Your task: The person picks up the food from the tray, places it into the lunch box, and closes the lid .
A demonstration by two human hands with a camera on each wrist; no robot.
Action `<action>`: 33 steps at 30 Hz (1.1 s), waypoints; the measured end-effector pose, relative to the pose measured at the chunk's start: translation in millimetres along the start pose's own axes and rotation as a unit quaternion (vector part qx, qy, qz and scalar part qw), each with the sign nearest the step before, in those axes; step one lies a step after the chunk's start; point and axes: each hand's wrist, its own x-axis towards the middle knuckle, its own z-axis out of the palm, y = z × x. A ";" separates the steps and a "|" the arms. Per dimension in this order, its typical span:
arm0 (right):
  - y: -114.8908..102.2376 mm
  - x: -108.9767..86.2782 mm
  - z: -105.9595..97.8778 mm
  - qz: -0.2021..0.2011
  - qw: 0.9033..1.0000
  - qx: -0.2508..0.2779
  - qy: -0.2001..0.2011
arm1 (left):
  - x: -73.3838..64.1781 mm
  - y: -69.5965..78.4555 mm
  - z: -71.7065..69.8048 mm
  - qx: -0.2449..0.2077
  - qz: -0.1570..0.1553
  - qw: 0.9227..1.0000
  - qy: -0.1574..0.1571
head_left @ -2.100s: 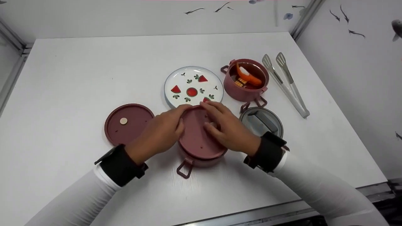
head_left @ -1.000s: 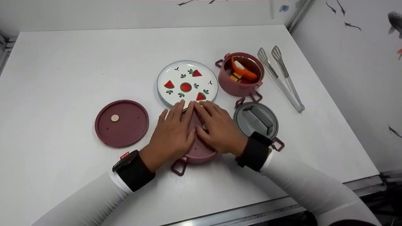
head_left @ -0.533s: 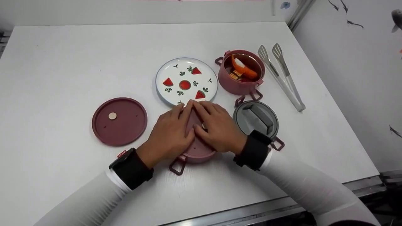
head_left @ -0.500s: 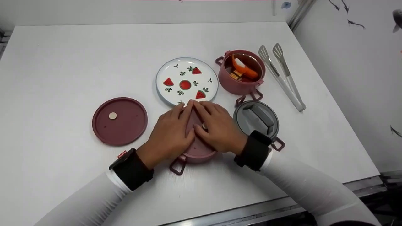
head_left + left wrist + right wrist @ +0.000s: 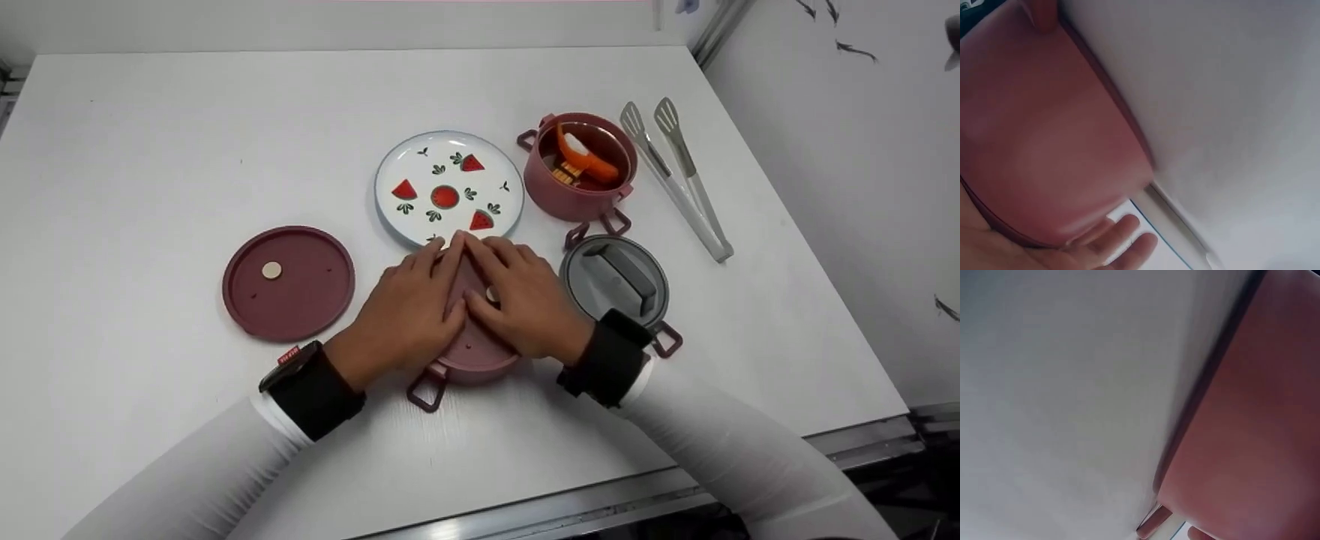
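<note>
A dusty-pink pot (image 5: 484,374) stands at the front centre of the table, with a flat round pink lid (image 5: 480,351) on top. Both hands press on this lid from above, index fingertips meeting at its far rim. The left hand (image 5: 405,307) covers the lid's left half with fingers extended. On the other half lies the right hand (image 5: 529,300), its thumb beside a small beige disc (image 5: 492,294). In the left wrist view the fingers (image 5: 1123,228) reach past the rim of the pot (image 5: 1055,124). The right wrist view shows mostly the pot's side wall (image 5: 1252,439).
A second maroon lid (image 5: 300,315) lies left of the hands. Behind them is a watermelon-patterned plate (image 5: 390,161). A smaller pot (image 5: 559,196) holding orange pieces stands behind a grey-lidded pot (image 5: 615,300) close to the right wrist. Metal tongs (image 5: 694,210) lie far right.
Two seconds ago the hands gripped the lid's far edge and side; since then the fingers have spread flat over it. In the last half second the hands hold still while the view shifts slightly.
</note>
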 end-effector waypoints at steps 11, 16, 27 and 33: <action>-19.8 -11.8 9.4 0.051 0.998 0.005 0.034 | 11.9 -31.3 -16.0 -0.006 0.123 0.990 -0.072; -24.2 -14.6 7.2 0.064 0.998 0.024 -0.002 | 16.6 -39.8 -21.2 0.003 0.153 0.985 -0.078; -30.0 -19.6 15.1 0.068 0.997 -0.021 0.013 | 6.3 -56.2 -27.8 -0.038 0.106 0.992 -0.052; -31.7 -18.1 17.0 0.072 0.997 -0.020 0.022 | -13.9 -106.1 -57.9 -0.022 -0.022 0.999 -0.022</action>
